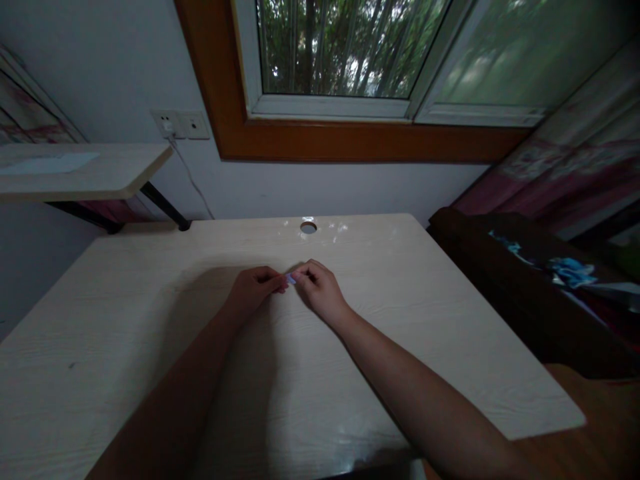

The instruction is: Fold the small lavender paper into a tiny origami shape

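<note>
Both my hands meet near the middle of a pale wooden desk. My left hand and my right hand are each closed in a pinch, fingertips almost touching. Between them sits a tiny pale bluish piece, held by both hands just above the desk top. It is too small and dim to name. My forearms stretch in from the bottom of the view.
A round cable hole lies at the desk's far edge below a window. A raised shelf stands at the left, wall sockets above it. Dark wooden furniture with blue items crowds the right side.
</note>
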The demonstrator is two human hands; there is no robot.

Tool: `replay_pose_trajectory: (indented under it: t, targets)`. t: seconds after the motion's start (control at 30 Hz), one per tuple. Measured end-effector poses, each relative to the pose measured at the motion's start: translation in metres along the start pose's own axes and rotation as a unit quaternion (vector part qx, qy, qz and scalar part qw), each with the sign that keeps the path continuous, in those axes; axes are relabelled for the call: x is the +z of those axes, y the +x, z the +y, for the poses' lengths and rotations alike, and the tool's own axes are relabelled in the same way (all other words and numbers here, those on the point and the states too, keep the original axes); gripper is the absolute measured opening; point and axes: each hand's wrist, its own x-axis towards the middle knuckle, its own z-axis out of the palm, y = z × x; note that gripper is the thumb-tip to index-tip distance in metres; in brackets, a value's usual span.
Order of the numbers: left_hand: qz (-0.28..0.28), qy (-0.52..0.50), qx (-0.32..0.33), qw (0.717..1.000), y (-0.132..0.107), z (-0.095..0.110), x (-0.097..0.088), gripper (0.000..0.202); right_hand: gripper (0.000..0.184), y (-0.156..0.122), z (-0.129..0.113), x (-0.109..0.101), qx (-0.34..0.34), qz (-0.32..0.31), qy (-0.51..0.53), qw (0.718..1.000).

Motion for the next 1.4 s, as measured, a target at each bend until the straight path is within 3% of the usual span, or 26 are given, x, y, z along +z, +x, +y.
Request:
replay_pose_trajectory:
  t: [0.3, 0.47, 0.7, 1.0, 1.4]
  targets:
    - [0.005, -0.012, 0.011, 1.000, 0.000, 0.000, 0.000, 0.024, 0.012, 0.001, 0.002, 0.002, 0.011, -0.005, 0.004, 1.000]
    - [0.035, -0.004, 0.023, 0.999, 0.000, 0.001, -0.001, 0.024, 0.013, 0.001, 0.004, 0.001, 0.023, 0.003, 0.010, 1.000]
    - [0.066, -0.076, 0.042, 0.994, 0.001, 0.005, -0.002, 0.028, 0.015, 0.002, 0.006, 0.002, 0.053, 0.031, 0.040, 0.997]
    - [0.004, 0.007, 0.032, 0.999, 0.002, -0.004, 0.001, 0.027, 0.016, 0.002, 0.000, 0.000, 0.043, 0.019, 0.047, 0.998]
    - [0.036, 0.010, 0.055, 0.998, -0.002, 0.003, 0.000, 0.023, 0.017, 0.001, -0.001, 0.001, 0.036, 0.000, 0.055, 0.998]
